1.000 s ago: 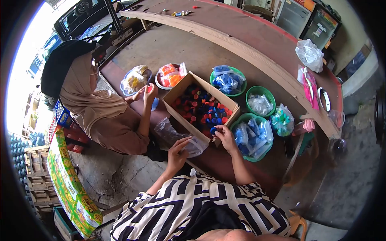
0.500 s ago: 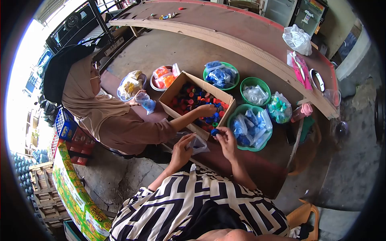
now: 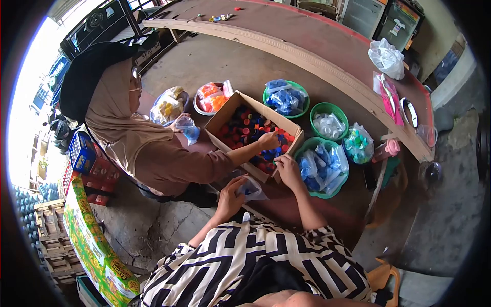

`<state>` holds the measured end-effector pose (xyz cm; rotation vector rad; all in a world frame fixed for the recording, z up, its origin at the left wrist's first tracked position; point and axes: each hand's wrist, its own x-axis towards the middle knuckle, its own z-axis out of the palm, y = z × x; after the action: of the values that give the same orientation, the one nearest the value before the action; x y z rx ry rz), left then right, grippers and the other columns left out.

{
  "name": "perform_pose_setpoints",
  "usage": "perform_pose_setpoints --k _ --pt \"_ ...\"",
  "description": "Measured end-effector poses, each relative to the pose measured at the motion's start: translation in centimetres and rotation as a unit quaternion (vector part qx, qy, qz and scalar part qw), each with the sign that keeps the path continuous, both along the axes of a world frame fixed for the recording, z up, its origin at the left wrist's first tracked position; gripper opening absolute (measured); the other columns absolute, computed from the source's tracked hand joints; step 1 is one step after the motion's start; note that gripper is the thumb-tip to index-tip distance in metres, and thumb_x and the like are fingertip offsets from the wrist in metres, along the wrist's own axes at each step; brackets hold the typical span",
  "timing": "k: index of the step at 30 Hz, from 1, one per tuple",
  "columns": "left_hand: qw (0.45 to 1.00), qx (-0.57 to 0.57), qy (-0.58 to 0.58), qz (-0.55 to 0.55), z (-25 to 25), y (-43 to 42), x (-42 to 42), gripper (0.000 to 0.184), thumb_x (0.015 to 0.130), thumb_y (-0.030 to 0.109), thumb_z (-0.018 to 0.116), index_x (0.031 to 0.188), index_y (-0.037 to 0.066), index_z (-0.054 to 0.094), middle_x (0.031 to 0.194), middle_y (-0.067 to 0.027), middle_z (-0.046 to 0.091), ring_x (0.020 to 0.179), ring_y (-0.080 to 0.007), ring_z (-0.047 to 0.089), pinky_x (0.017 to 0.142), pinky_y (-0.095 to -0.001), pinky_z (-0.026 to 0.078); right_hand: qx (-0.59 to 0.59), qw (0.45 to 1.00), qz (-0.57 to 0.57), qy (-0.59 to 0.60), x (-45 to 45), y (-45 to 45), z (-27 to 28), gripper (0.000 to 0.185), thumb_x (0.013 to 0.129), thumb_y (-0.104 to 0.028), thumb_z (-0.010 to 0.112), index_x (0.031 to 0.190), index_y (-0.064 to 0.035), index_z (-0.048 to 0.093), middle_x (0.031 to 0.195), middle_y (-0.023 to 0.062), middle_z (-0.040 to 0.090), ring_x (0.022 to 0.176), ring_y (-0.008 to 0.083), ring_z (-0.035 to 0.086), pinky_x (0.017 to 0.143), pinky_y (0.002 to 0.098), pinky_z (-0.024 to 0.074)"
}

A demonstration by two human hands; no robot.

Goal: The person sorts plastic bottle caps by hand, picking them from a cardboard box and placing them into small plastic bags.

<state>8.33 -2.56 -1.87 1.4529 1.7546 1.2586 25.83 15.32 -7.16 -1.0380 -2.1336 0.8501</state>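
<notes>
My left hand [image 3: 231, 198] is curled around the top of a clear plastic bag [image 3: 255, 192], with something blue inside it. My right hand [image 3: 289, 171] is at the near right corner of a cardboard box [image 3: 223, 113] full of loose red and blue bottle caps [image 3: 246, 131]. Its fingers are drawn together by a green speck at the box edge; what they pinch is hidden. Across the box, a co-worker's hand [image 3: 268, 140] reaches into the caps. That person's other hand holds a small bag of light-blue caps [image 3: 191, 134].
Behind the box stand a bowl of orange bags [image 3: 196, 106] and a basin with yellowish contents [image 3: 169, 106]. Green baskets of bagged blue [image 3: 286, 100] and white caps [image 3: 328, 125] sit beside a nearer basin [image 3: 327, 195]. A wooden ledge [image 3: 327, 69] runs behind.
My right hand has moved from beside the box to its corner, and the blue cap it held no longer shows in its fingers. The co-worker's hand has shifted slightly among the caps.
</notes>
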Motion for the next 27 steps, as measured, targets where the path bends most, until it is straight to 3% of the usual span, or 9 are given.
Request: perform_pose_setpoints --k 4,6,7,10,17,20,23,25,27 --pt "0.999 -0.033 -0.015 0.017 0.5 -0.3 -0.1 0.050 0.068 -0.004 0.050 0.117 0.000 0.060 0.127 -0.0088 0.059 0.081 -0.0215 0.066 0.069 -0.0267 0.049 0.068 0.983 0.090 -0.148 -3.3 3.4 -3.4 0.015 0.085 -0.004 0.054 0.092 -0.0013 0.067 0.098 0.0162 0.064 0.091 0.0326 0.063 0.077 0.0427 0.0517" --pt "0.999 -0.011 -0.027 0.026 0.0 -0.2 -0.1 0.050 0.068 -0.004 0.051 0.117 0.000 0.060 0.127 -0.0088 0.059 0.073 -0.0189 0.065 0.065 -0.0263 0.048 0.041 0.910 0.087 -0.402 -5.4 3.8 -3.8 0.021 0.085 -0.005 0.050 0.094 -0.0027 0.069 0.104 0.0197 0.064 0.100 0.0326 0.062 0.082 0.0445 0.0514" --pt "0.999 -0.011 -0.025 0.029 0.0 -0.2 -0.2 0.050 0.068 -0.004 0.051 0.117 0.000 0.060 0.127 -0.0088 0.059 0.073 -0.0189 0.065 0.065 -0.0263 0.048 -0.046 0.923 0.001 -0.383 -6.2 3.4 -2.6 0.027 0.088 -0.013 0.046 0.098 -0.0041 0.069 0.108 0.0222 0.064 0.103 0.0330 0.062 0.085 0.0452 0.0511" --pt "0.999 -0.018 -0.013 0.035 -0.3 -0.2 -0.2 0.050 0.068 -0.004 0.052 0.117 -0.001 0.060 0.127 -0.0086 0.060 0.065 -0.0160 0.060 0.062 -0.0260 0.047 -0.111 0.894 0.046 -0.431 -8.1 6.5 -8.4 0.037 0.093 -0.025 0.039 0.104 -0.0039 0.067 0.110 0.0238 0.063 0.101 0.0360 0.063 0.087 0.0469 0.0500" --pt "0.998 -0.026 -0.038 0.051 -1.3 0.0 -0.3 0.050 0.067 -0.006 0.052 0.116 -0.001 0.059 0.127 -0.0080 0.060 0.061 -0.0137 0.058 0.061 -0.0249 0.046 -0.210 0.919 -0.137 -0.305 -8.7 6.2 -8.3 0.037 0.093 -0.027 0.043 0.104 0.0014 0.063 0.105 0.0234 0.065 0.097 0.0364 0.065 0.083 0.0428 0.0529" --pt "0.998 -0.039 -0.025 0.051 -0.2 0.6 -0.4 0.049 0.068 -0.005 0.051 0.116 -0.001 0.059 0.127 -0.0079 0.059 0.067 -0.0144 0.062 0.064 -0.0251 0.048 -0.201 0.933 -0.117 -0.274 -7.7 6.2 -7.6 0.036 0.089 -0.029 0.053 0.109 0.0006 0.059 0.110 0.0251 0.062 0.099 0.0371 0.063 0.084 0.0437 0.0524" --pt "0.998 -0.036 -0.001 0.050 -0.7 1.2 -0.9 0.049 0.068 -0.004 0.051 0.117 -0.001 0.059 0.128 -0.0082 0.059 0.079 -0.0175 0.066 0.068 -0.0262 0.050 -0.094 0.946 0.076 -0.302 -6.2 5.3 -3.9 0.031 0.084 -0.023 0.063 0.111 -0.0077 0.059 0.110 0.0200 0.059 0.105 0.0383 0.059 0.086 0.0458 0.0488" --pt "0.998 -0.023 0.019 0.047 -0.1 1.6 -1.0 0.050 0.069 -0.004 0.051 0.118 -0.001 0.059 0.128 -0.0085 0.059 0.086 -0.0194 0.067 0.071 -0.0271 0.051 -0.042 0.989 0.075 -0.121 -5.4 4.7 -3.6 0.035 0.074 -0.012 0.072 0.107 -0.0093 0.060 0.106 0.0144 0.056 0.099 0.0345 0.058 0.084 0.0433 0.0479" --pt "0.990 -0.112 -0.078 0.044 0.8 1.9 -0.9 0.054 0.067 -0.007 0.049 0.120 -0.001 0.059 0.129 -0.0102 0.057 0.107 -0.0212 0.061 0.088 -0.0269 0.047 -0.064 0.989 0.098 -0.086 -4.1 4.0 -2.2 0.037 0.073 -0.016 0.072 0.108 -0.0116 0.060 0.105 0.0140 0.054 0.096 0.0341 0.059 0.082 0.0427 0.0485"
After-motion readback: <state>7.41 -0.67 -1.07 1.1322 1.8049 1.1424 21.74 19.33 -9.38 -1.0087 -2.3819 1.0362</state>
